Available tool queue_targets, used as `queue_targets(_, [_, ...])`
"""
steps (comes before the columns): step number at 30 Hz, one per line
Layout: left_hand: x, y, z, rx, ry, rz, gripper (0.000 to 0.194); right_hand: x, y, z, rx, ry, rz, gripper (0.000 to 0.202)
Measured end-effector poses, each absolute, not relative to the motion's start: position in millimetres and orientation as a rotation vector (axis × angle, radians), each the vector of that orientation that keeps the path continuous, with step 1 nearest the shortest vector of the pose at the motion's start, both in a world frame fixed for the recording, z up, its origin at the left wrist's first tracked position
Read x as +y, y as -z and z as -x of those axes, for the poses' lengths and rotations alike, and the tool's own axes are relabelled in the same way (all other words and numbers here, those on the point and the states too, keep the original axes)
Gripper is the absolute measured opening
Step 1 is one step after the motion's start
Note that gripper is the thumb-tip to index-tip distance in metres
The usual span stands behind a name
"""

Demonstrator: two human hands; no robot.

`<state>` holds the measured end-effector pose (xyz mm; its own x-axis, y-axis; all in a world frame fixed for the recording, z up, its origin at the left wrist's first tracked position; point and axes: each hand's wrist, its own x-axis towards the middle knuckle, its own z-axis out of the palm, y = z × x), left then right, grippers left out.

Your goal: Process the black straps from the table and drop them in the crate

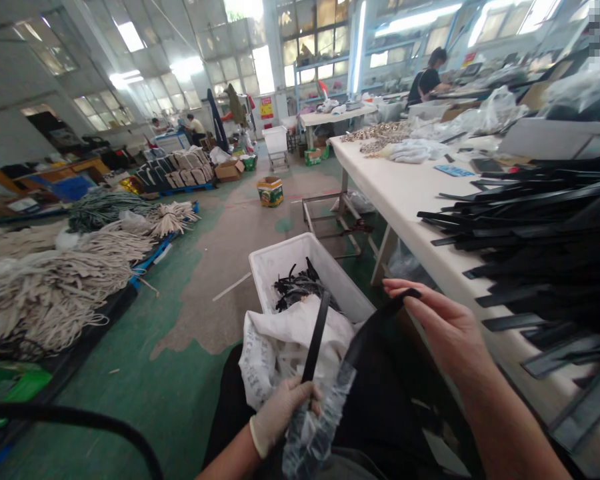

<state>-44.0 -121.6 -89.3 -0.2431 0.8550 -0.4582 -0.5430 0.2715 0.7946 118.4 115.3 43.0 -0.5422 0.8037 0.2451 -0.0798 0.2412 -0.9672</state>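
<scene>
Head view, closest in: R hand (pixel 443 327), bare, thumb + fingertips pinched on upper end of a black strip (pixel 375 323), tip poking out just past the thumb. Slants down-L from there into crinkled clear plastic (pixel 313 440) over the lap. Lower-L: L hand (pixel 280 410), in whitish glove, closed on a 2nd black length (pixel 316 337), b/w thumb & curled fingers; sticks up well above the grip, lower end hidden. Can't tell whether one piece w/ the first. Just fwd of L hand: white sack (pixel 257 347) w/ print, overlapping near end of white bin (pixel 280 257), black scraps (pixel 293 290) inside. To R: white table (pixel 400 187), w/ big pile of loose strips (pixel 545 233), near R forearm but apart from the fingers. Off L, low down: heaped beige cords (pixel 55 280) + dark green bundle (pixel 105 210). Far back, R of ctr: person in dark top (pixel 424 87), bent over work.
</scene>
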Motion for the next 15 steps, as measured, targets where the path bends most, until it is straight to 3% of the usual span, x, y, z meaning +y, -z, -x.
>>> queue_targets(2, [-115,100,61,1.438,-1.305,-0.395,0.022,120,-43,-143,-1.748,-1.251,0.813,0.024])
queue_targets(6, [-75,96,112,1.596,-1.192,-0.422,0.027,125,-45,-179,-1.877,-0.956,0.962,0.023])
queue_targets(10, [-2,43,171,1.709,-1.298,-0.507,0.031,135,-46,-173,-1.879,-0.582,1.010,0.022])
queue_targets(13, [45,-5,195,2.161,-1.262,-0.616,0.039,141,-42,-153,-1.895,-0.486,0.943,0.022])
queue_targets(15, [60,-19,199,2.237,-1.285,-0.686,0.061,142,-39,-147,-2.032,-0.452,0.916,0.033])
